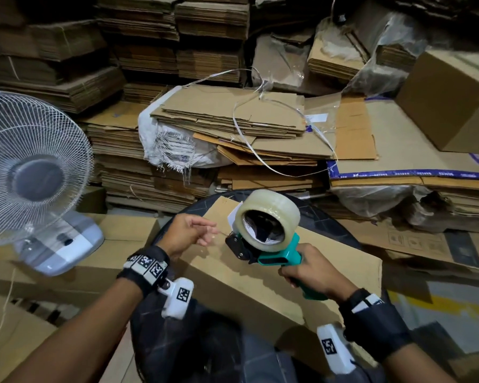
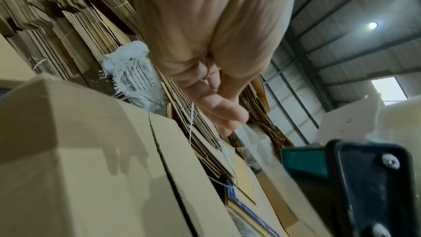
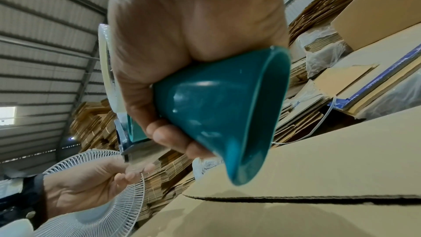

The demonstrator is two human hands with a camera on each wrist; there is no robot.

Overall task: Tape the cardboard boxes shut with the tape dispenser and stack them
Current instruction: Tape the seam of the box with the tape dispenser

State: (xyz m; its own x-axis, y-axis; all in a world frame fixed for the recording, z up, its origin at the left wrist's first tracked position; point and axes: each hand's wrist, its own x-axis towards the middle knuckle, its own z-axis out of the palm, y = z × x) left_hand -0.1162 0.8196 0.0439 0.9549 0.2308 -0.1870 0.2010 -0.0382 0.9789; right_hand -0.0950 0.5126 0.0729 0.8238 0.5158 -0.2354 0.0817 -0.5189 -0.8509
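Observation:
A brown cardboard box (image 1: 260,283) lies on a dark round stand, its top flaps folded down with an open seam (image 3: 296,200) between them. My right hand (image 1: 296,275) grips the teal handle of the tape dispenser (image 1: 277,255), held just above the box. A roll of clear tape (image 1: 268,214) sits on the dispenser. My left hand (image 1: 210,230) is at the dispenser's black front end. In the left wrist view its fingertips (image 2: 237,120) pinch the loose clear tape end (image 2: 248,138). The right wrist view shows the teal handle (image 3: 223,107) in my fist.
A white fan (image 1: 31,172) stands close at the left on another closed box (image 1: 116,244). Piles of flattened cardboard (image 1: 233,120) with loose white strapping fill the back. A made-up box (image 1: 454,98) sits at the far right.

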